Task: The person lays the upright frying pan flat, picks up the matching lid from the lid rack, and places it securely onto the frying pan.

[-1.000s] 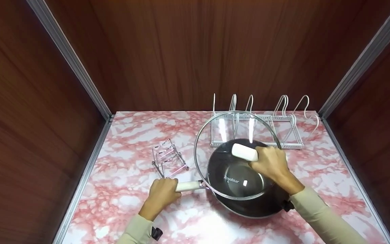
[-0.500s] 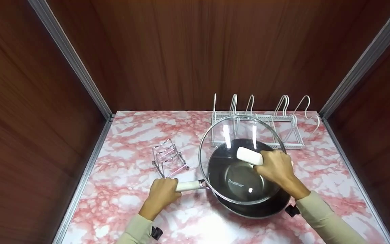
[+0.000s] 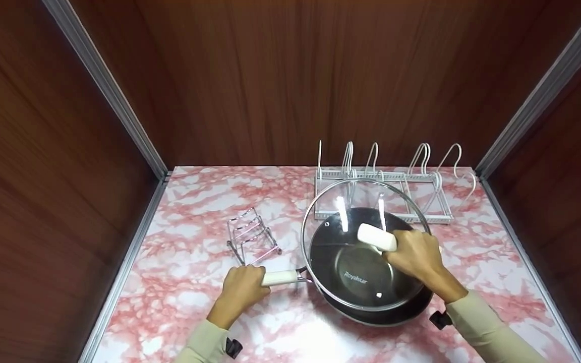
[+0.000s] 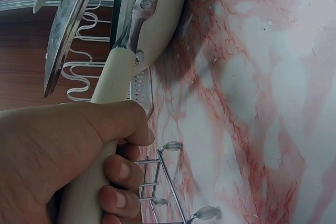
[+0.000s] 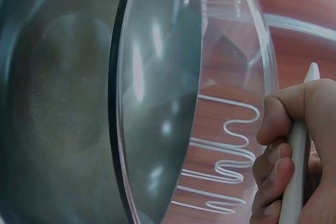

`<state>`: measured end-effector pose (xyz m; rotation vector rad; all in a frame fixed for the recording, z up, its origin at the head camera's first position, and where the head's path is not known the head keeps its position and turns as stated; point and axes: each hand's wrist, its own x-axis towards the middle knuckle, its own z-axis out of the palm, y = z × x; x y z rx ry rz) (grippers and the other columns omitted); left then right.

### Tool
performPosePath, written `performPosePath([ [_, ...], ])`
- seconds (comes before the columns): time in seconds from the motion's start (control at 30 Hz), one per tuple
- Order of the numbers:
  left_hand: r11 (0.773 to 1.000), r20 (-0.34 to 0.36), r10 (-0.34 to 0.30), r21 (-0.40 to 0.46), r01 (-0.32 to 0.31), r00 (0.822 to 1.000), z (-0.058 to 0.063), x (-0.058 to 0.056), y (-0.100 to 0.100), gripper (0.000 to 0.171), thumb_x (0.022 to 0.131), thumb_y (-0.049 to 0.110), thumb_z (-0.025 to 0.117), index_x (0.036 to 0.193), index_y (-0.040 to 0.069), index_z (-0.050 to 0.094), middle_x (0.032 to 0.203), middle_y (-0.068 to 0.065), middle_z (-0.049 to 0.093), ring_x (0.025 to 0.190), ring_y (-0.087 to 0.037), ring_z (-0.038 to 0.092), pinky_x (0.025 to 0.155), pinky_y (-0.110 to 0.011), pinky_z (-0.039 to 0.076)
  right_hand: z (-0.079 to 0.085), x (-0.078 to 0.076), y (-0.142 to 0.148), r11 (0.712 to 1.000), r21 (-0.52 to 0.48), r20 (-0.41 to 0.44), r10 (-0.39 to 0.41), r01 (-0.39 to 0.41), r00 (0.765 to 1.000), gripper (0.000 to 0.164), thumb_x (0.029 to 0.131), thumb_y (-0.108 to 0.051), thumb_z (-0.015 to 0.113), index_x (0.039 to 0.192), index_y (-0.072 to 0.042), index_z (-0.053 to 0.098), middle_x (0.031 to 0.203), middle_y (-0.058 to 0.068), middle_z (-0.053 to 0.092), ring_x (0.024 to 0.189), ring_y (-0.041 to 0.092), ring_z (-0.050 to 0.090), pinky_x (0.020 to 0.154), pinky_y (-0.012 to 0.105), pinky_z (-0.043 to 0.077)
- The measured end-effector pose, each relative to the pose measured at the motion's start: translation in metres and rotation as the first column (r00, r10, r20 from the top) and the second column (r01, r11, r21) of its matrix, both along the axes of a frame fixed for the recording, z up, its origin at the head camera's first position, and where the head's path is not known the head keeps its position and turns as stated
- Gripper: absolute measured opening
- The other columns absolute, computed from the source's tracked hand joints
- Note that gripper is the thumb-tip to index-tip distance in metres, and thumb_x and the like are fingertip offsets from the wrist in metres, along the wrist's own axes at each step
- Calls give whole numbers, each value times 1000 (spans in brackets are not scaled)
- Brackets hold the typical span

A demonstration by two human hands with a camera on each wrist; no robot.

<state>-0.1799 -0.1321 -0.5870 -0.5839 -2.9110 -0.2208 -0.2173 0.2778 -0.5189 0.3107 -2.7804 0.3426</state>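
A dark-lined pan (image 3: 406, 313), cream on the outside, stands on the marbled table. My left hand (image 3: 242, 287) grips its cream handle (image 3: 280, 278), fingers wrapped round it in the left wrist view. Over the pan my right hand (image 3: 414, 253) holds the glass lid (image 3: 356, 262) by its white handle (image 3: 377, 237). The lid has a metal rim and "Royalstar" lettering. In the left wrist view the lid (image 4: 68, 30) is tilted and apart from the pan wall (image 4: 160, 19). The right wrist view shows the bare pan inside (image 5: 63, 93) beside the lid's edge.
A white wire rack (image 3: 437, 218) with curved upright loops stands behind the pan, against the brown wood wall (image 3: 250, 91). Left of the pan sits a small chrome wire rack (image 3: 252, 237). Wood side walls with grey metal corner strips enclose the table (image 3: 179, 297).
My right hand has moved the lid right and toward me, so it covers more of the pan in the head view. The left hand and the pan have stayed in place.
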Motion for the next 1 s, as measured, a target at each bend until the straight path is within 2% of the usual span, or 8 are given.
performPosePath([
  [0.23, 1000, 9, -2, 8, 2, 1000, 0, 0, 0, 28, 71, 27, 88, 74, 11, 64, 63, -5, 63, 54, -26, 59, 51, -41, 43, -3, 2, 3, 1000, 6, 23, -21, 21, 1000, 27, 69, -29, 80, 65, -13, 59, 62, 11, 65, 55, 38, 62, 49, 54, 44],
  [0.7, 1000, 21, -10, 12, 10, 1000, 0, -1, 0, 30, 70, 26, 88, 72, 13, 62, 61, -3, 60, 52, -25, 57, 50, -41, 40, -9, 5, 8, 1000, 4, 27, -24, 24, 999, 24, 68, -26, 81, 64, -12, 61, 59, 11, 63, 52, 34, 60, 47, 53, 43],
  [1.0, 1000, 32, -6, 11, 6, 999, 0, -1, -1, 31, 71, 27, 89, 72, 13, 61, 61, -3, 60, 52, -25, 56, 51, -40, 39, -14, 6, 12, 1000, -11, 85, -27, 28, 996, 22, 71, -25, 79, 66, -12, 63, 60, 10, 63, 52, 32, 59, 47, 51, 42],
])
